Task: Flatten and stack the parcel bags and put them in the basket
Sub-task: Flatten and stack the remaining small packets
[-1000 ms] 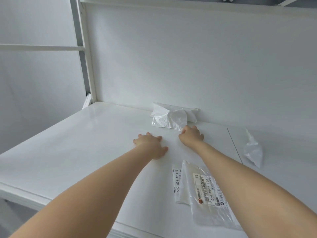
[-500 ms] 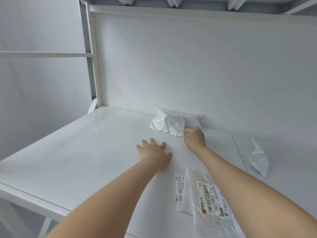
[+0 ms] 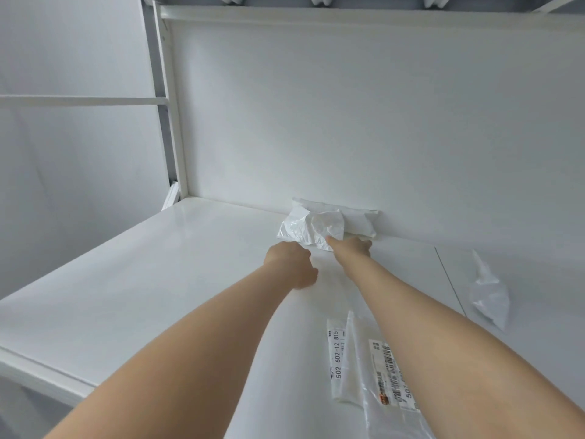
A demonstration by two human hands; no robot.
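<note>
A crumpled white parcel bag (image 3: pixel 311 228) lies against the back wall on the white table (image 3: pixel 158 280). My right hand (image 3: pixel 351 247) is at its lower right edge, with the thumb on the plastic and the fingers tucked under it. My left hand (image 3: pixel 291 264) rests on the table just below the bag's left corner, fingers curled in with nothing visible in them. Two flattened clear bags with printed labels (image 3: pixel 357 365) lie stacked near the front, partly hidden by my right forearm. No basket is in view.
Another crumpled clear bag (image 3: pixel 489 293) lies at the right, beyond a seam in the tabletop. A white back panel (image 3: pixel 348 122) rises behind the table, with a frame post (image 3: pixel 171 122) at its left corner. The table's left edge (image 3: pixel 41 372) runs near the front.
Both hands have moved forward toward the back wall. My right hand has reached the crumpled bag's edge and closed on it. My left hand's fingers went from spread flat to curled.
</note>
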